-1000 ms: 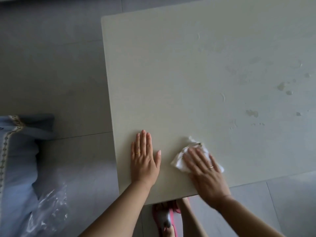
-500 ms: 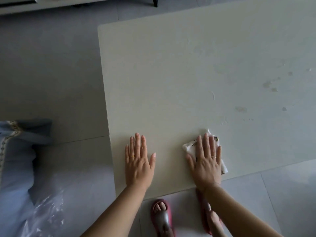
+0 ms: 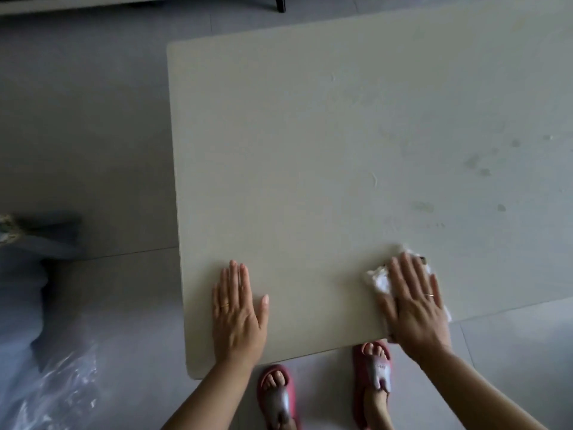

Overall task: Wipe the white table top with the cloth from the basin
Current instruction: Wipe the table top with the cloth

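Observation:
The white table top point(image 3: 310, 150) fills the middle and right of the view. My right hand point(image 3: 414, 301) presses flat on a crumpled white cloth point(image 3: 379, 279) near the table's front edge. The cloth sticks out past my fingers on the left and by my wrist on the right. My left hand point(image 3: 237, 311) lies flat on the table near its front left corner, fingers together, holding nothing. Several small dried stains point(image 3: 477, 166) dot the table at the right, beyond the cloth. The basin is out of view.
Grey tiled floor point(image 3: 86, 135) surrounds the table. A blue fabric item point(image 3: 28, 262) and clear plastic wrap point(image 3: 55, 395) lie at the left. My feet in pink slippers point(image 3: 373, 373) stand just in front of the table edge. A dark furniture leg point(image 3: 280, 3) shows at the top.
My right hand has slid the cloth rightward along the front edge, away from my left hand. The left hand has stayed flat in place. The view has tilted to show more floor and my feet.

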A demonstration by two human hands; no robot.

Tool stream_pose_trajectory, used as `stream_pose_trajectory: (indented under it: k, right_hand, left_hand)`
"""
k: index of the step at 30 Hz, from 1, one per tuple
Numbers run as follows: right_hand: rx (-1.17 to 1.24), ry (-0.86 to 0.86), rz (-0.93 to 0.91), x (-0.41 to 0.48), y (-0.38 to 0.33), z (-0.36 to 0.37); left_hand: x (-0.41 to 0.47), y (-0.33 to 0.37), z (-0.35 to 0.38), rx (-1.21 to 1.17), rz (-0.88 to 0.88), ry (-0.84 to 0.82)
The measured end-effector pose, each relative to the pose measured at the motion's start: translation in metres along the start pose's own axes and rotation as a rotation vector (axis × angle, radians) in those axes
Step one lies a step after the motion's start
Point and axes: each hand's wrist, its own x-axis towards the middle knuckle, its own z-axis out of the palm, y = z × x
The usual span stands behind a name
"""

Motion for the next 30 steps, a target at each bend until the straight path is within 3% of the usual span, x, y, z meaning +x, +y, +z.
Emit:
stream_pose_trajectory:
  k: [2,4,7,10,12,15,19,21,26,28,30]
  right_hand:
    - [0.029,0.014,0.197,0.003,-0.007,0.003]
    - [0.036,0.028,0.254,-0.002,-0.036,0.012]
    - [0.014,-0.032,-0.018,-0.018,-0.060,0.021]
    - [-0.039,-0.068,-0.362,-0.010,-0.025,0.014]
    - [-0.092,-0.042,-0.424,0.002,0.009,0.006]
    - [-0.030,-0.022,-0.124,0.017,0.036,-0.005]
    - [0.067,0.035,0.181,0.013,-0.003,0.006]
    - [0.081,0.024,0.065,0.004,-0.030,0.012]
    - [-0.038,-0.055,-0.605,0.012,0.003,0.006]
    - [-0.096,-0.011,-0.616,0.039,0.035,-0.004]
    - [-0.038,-0.012,-0.366,0.066,0.057,-0.016]
  left_hand:
    - [0.006,0.020,0.004,-0.010,0.043,0.010]
    - [0.013,0.044,0.008,-0.023,0.102,0.007]
    - [0.028,0.077,0.013,-0.020,0.144,0.022]
    - [0.040,0.094,0.016,0.013,0.166,0.014]
    - [0.042,0.099,0.019,0.041,0.176,0.000]
    - [0.040,0.104,0.026,0.064,0.173,-0.021]
    - [0.040,0.105,0.033,0.110,0.152,-0.018]
    - [0.040,0.105,0.033,0.115,0.156,-0.014]
    - [0.040,0.105,0.033,0.124,0.164,0.001]
    - [0.040,0.104,0.033,0.139,0.169,0.011]
    - [0.040,0.104,0.033,0.149,0.164,0.013]
